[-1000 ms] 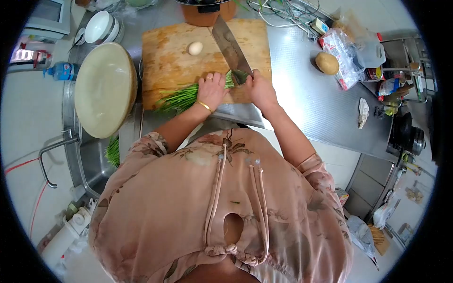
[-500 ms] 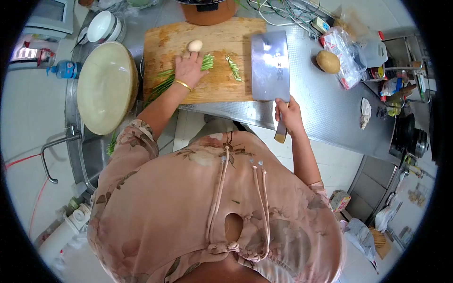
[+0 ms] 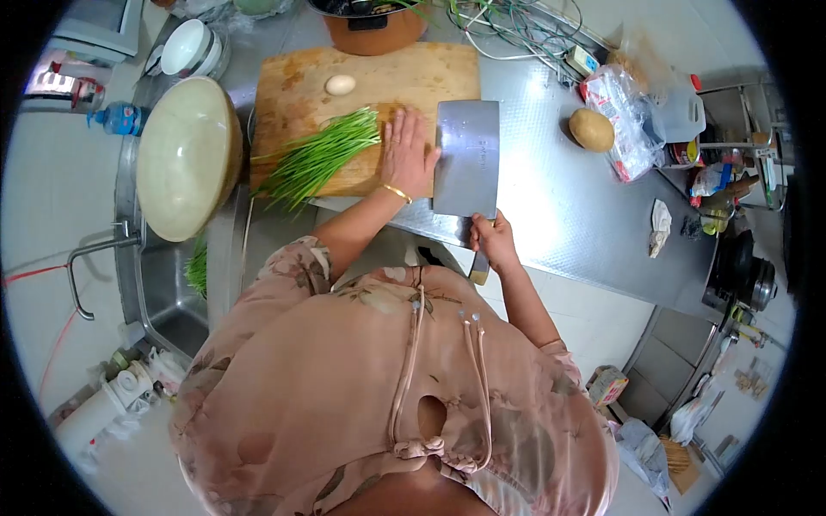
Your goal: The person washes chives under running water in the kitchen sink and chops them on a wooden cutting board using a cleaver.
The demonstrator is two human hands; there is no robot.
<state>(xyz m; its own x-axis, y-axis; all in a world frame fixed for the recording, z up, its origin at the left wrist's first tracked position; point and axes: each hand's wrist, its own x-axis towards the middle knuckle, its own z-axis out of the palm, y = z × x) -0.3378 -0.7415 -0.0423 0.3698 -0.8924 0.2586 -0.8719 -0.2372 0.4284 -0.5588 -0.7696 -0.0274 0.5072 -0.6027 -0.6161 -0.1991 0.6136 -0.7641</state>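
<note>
My left hand (image 3: 409, 155) lies on the right part of the wooden cutting board (image 3: 387, 73), fingers pointing away from me, beside the cut ends of a bunch of green stalks (image 3: 320, 157). Nothing shows in its grasp. The small chopped pieces are not visible; the hand or the blade may cover them. An egg (image 3: 340, 84) rests on the board above the stalks. My right hand (image 3: 490, 239) is wrapped round the handle of a broad cleaver (image 3: 467, 159), whose blade overlaps the board's right edge.
A large cream bowl (image 3: 188, 159) leans left of the board, above the sink (image 3: 172, 297). Behind the board stands a brown pot (image 3: 370, 36). To the right are a potato (image 3: 592, 130), plastic bags (image 3: 621, 120) and cables (image 3: 516, 34).
My left hand has moved right, off the stalks, which now show fully. The cleaver has shifted left and closer to me, next to my left hand. The view has shifted slightly.
</note>
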